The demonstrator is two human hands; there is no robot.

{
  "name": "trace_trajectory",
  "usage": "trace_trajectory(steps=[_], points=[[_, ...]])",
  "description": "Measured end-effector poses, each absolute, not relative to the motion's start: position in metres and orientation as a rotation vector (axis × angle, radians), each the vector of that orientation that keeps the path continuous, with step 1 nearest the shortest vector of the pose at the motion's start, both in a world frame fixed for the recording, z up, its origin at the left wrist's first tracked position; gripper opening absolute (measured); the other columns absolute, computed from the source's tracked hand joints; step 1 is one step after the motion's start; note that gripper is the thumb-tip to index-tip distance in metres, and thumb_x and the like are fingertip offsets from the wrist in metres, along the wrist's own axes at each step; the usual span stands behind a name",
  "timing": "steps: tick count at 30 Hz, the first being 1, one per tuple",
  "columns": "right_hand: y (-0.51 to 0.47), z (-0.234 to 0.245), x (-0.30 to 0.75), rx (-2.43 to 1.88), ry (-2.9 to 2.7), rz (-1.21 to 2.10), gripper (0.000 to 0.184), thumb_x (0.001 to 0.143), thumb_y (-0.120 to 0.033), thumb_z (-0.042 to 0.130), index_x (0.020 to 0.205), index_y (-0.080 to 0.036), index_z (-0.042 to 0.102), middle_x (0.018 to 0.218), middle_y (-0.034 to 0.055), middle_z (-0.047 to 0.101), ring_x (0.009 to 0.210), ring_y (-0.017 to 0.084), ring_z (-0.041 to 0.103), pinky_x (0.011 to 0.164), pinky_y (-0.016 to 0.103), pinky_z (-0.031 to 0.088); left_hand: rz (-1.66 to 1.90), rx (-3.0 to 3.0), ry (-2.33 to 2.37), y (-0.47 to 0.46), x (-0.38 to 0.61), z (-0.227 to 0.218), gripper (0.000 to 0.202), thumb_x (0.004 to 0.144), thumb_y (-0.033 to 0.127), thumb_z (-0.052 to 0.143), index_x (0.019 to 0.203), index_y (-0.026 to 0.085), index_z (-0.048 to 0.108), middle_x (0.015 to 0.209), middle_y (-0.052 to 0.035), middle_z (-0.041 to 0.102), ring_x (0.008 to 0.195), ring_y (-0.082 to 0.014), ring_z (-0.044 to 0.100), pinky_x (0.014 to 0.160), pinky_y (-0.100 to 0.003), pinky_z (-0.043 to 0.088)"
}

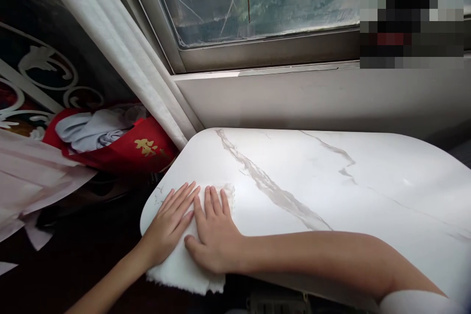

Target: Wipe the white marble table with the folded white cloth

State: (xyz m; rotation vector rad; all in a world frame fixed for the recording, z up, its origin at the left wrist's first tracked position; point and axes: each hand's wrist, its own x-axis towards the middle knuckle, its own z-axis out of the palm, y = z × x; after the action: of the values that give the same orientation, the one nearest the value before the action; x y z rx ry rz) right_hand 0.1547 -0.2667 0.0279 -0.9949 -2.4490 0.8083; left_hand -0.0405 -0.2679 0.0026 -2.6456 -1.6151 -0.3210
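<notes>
The marbled white table (368,157) before you is largest. Past its left end, a red bag (114,157) holds crumpled pale fabric (90,130). Your white cloth (187,274) overhangs the table's near-left edge; your right hand (217,235) and left hand (167,230) lie flat on it, fingers extended, clutching nothing.

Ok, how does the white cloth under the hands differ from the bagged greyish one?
The white cloth lies spread under the left hand and right hand; the greyish cloth is bunched in the red bag. The white cloth looks paler; the greyish cloth has a bluish tint. Both look like fabric.
</notes>
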Motion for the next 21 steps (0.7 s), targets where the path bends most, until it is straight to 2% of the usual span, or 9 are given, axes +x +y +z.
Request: trace_trajectory(steps=[5, 8, 10, 14, 17, 21], points=[[-0.185, 0.018, 0.133, -1.281, -2.317, 0.585, 0.06, 0.095, -0.035, 0.023, 0.143, 0.002, 0.025, 0.149, 0.0216, 0.023, 0.14, 0.028, 0.013, 0.114, 0.047, 0.006, -0.292, -2.577, -1.697, -0.172, -0.039, -0.002, 0.051, 0.095, 0.031, 0.019, 0.142, 0.017, 0.035, 0.146, -0.0081, 0.037, 0.137, -0.0217, 0.027, 0.111, -0.045, 0.022], [-0.125, 0.012, 0.139, -1.41, -2.288, 0.376, 0.058, 0.095, -0.033, 0.024, 0.143, -0.001, 0.027, 0.15, 0.0194, 0.025, 0.14, 0.028, 0.017, 0.113, 0.045, 0.009, -0.253, -2.549, -1.741, -0.098, -0.015, -0.002, 0.051, 0.094, 0.028, 0.023, 0.138, 0.009, 0.04, 0.145, -0.0116, 0.038, 0.136, -0.0231, 0.029, 0.111, -0.042, 0.021], [-0.091, 0.01, 0.154, -1.522, -2.246, 0.27, 0.057, 0.095, -0.032, 0.026, 0.143, -0.002, 0.029, 0.15, 0.0188, 0.025, 0.139, 0.029, 0.018, 0.112, 0.044, 0.011, -0.273, -2.535, -1.758, -0.057, 0.01, 0.0, 0.049, 0.093, 0.025, 0.026, 0.137, 0.01, 0.042, 0.145, -0.0104, 0.039, 0.135, -0.0222, 0.03, 0.111, -0.04, 0.021], [-0.051, 0.007, 0.197, -1.671, -2.18, 0.127, 0.055, 0.094, -0.028, 0.029, 0.142, -0.001, 0.031, 0.149, 0.0186, 0.028, 0.138, 0.028, 0.021, 0.112, 0.04, 0.012, -0.344, -2.541, -1.763, -0.007, 0.067, 0.002, 0.045, 0.093, 0.025, 0.029, 0.136, 0.019, 0.044, 0.143, -0.0066, 0.042, 0.133, -0.0213, 0.033, 0.11, -0.042, 0.023], [-0.045, 0.006, 0.227, -1.694, -2.192, 0.072, 0.054, 0.094, -0.027, 0.031, 0.142, -0.002, 0.032, 0.149, 0.0172, 0.03, 0.138, 0.026, 0.023, 0.112, 0.04, 0.013, -0.389, -2.539, -1.767, -0.002, 0.099, 0.0, 0.045, 0.094, 0.026, 0.03, 0.136, 0.021, 0.043, 0.143, -0.0071, 0.042, 0.133, -0.0229, 0.033, 0.11, -0.046, 0.022], [-0.061, 0.004, 0.252, -1.671, -2.231, 0.01, 0.054, 0.094, -0.026, 0.032, 0.142, -0.004, 0.032, 0.149, 0.0169, 0.029, 0.138, 0.025, 0.023, 0.112, 0.041, 0.013, -0.411, -2.575, -1.766, -0.025, 0.12, 0.0, 0.047, 0.095, 0.027, 0.026, 0.14, 0.018, 0.037, 0.147, -0.0092, 0.035, 0.137, -0.0235, 0.027, 0.111, -0.047, 0.018]])
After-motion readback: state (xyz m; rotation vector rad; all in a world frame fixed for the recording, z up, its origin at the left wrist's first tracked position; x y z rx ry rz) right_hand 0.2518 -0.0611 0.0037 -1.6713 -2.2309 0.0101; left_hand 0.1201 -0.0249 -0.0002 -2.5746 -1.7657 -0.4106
